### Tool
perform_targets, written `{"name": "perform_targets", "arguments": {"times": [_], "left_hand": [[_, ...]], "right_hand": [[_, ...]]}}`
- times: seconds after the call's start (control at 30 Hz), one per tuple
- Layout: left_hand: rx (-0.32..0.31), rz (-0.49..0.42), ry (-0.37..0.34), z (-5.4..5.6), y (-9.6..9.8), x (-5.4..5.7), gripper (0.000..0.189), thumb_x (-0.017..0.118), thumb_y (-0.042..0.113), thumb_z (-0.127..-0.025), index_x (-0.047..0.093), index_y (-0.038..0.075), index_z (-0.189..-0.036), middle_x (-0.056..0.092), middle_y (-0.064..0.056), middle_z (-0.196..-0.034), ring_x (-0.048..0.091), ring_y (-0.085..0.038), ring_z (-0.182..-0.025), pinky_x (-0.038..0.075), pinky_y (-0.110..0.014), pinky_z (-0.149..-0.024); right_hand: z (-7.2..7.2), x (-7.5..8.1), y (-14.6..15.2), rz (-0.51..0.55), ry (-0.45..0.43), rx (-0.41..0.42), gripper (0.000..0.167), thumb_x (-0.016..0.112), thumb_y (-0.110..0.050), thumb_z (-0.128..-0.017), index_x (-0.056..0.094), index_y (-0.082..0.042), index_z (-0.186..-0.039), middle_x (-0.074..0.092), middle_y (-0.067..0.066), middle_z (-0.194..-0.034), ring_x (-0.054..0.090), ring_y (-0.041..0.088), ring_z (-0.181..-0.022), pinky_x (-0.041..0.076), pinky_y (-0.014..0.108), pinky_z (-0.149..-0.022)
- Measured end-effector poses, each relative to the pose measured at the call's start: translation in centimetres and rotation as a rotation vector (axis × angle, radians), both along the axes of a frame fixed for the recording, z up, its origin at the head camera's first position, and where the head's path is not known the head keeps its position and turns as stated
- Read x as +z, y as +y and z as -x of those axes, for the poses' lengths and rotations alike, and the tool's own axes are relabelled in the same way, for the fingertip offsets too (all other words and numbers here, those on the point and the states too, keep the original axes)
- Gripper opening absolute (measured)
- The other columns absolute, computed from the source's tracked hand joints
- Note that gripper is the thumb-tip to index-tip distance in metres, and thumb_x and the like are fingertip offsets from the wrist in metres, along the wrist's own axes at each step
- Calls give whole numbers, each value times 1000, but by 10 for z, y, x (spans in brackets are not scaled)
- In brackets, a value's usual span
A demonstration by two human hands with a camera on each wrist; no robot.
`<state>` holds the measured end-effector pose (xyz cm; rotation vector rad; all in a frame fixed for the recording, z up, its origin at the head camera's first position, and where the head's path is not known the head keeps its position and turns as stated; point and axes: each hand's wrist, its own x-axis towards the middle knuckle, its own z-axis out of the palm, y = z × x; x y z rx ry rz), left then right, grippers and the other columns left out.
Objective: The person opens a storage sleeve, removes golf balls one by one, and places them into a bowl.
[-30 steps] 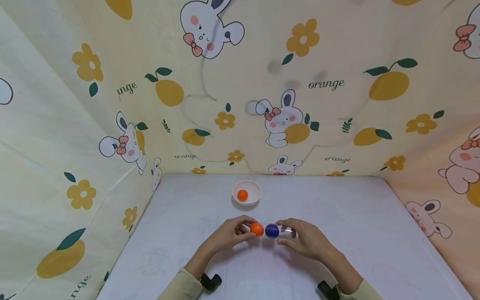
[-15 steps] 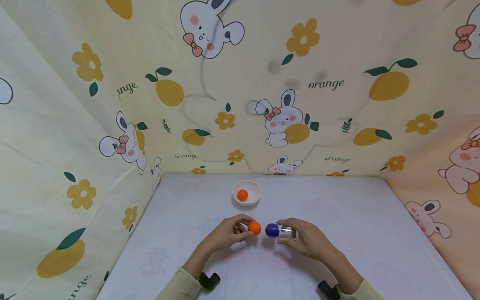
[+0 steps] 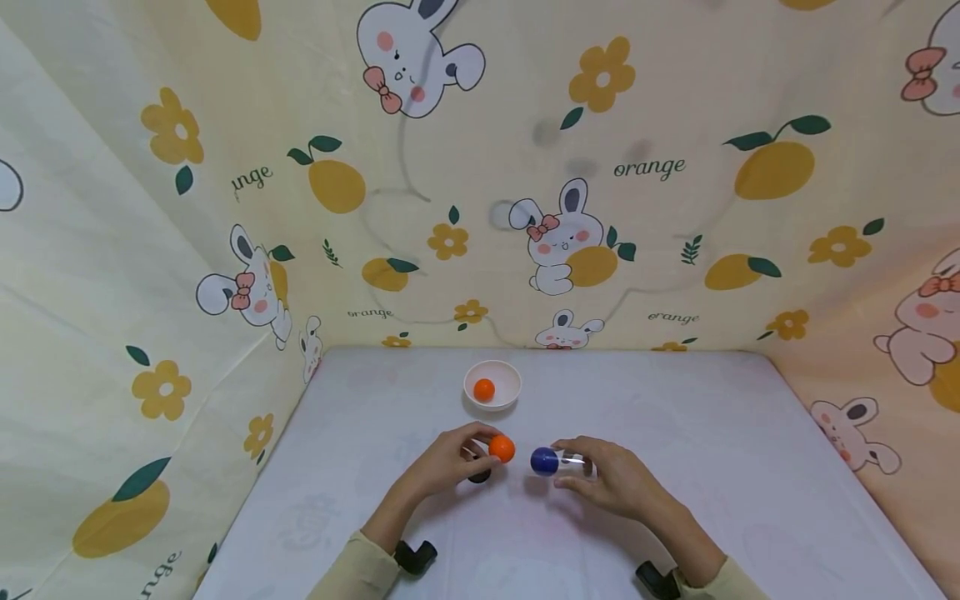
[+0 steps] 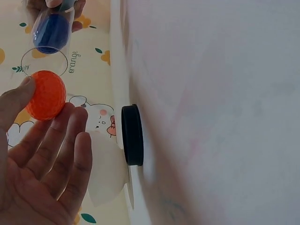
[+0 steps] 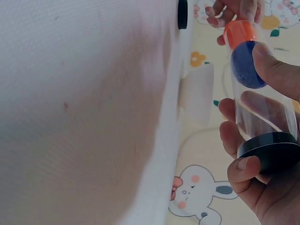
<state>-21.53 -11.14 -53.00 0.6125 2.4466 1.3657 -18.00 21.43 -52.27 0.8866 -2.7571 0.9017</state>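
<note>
My left hand point(image 3: 442, 460) pinches an orange ball point(image 3: 502, 448) between thumb and fingertips, above the table. Opposite it, my right hand point(image 3: 621, 477) grips a clear tube point(image 3: 572, 463) lying sideways in the air. Inside the tube, near its open mouth, sits a blue ball point(image 3: 544, 461). The right wrist view shows a black base point(image 5: 269, 152) closing the tube's other end, beside my palm. The mouth faces the orange ball, with a gap between them in the head view. Under my left hand a black round lid point(image 4: 132, 135) is on the table, partly hidden in the head view.
A small white bowl point(image 3: 510, 388) stands farther back on the table, holding another orange ball point(image 3: 484, 389). The white-covered table point(image 3: 360, 400) meets a printed cloth backdrop point(image 3: 525, 167) behind and at both sides.
My left hand has drawn the orange ball leftward and slightly back, widening its gap from the blue ball. More of the black lid shows. My right hand and the tube have stayed almost still.
</note>
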Motion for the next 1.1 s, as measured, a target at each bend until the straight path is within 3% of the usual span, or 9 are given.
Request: {"name": "perform_targets", "arguments": {"times": [0.2,0.6,1.1], "left_hand": [[26,10,25,4,-1,1,41,78,36,-101,68,22,-138,73,6,-124,69,-15,-103,60,-31,-86],[140,10,7,13,-1,4,48,79,41,-100,65,21,-142,70,2,-133,67,-18,-106,62,-34,-83],[190,9,57,32,0,2,49,78,39,-100,63,21,-143,68,-1,-136,67,-17,-101,61,-35,-86]], "right_hand": [[0,0,0,1,-3,-2,50,84,-44,-94,73,-19,-136,76,-1,-103,57,7,-75,45,22,-62],[-1,-2,1,-9,-10,-14,51,83,-47,-94,73,-19,-136,75,-4,-104,57,6,-75,45,22,-62],[-1,-4,3,0,15,-7,51,83,-45,-94,72,-19,-137,73,-5,-98,58,8,-74,44,22,-61]]}}
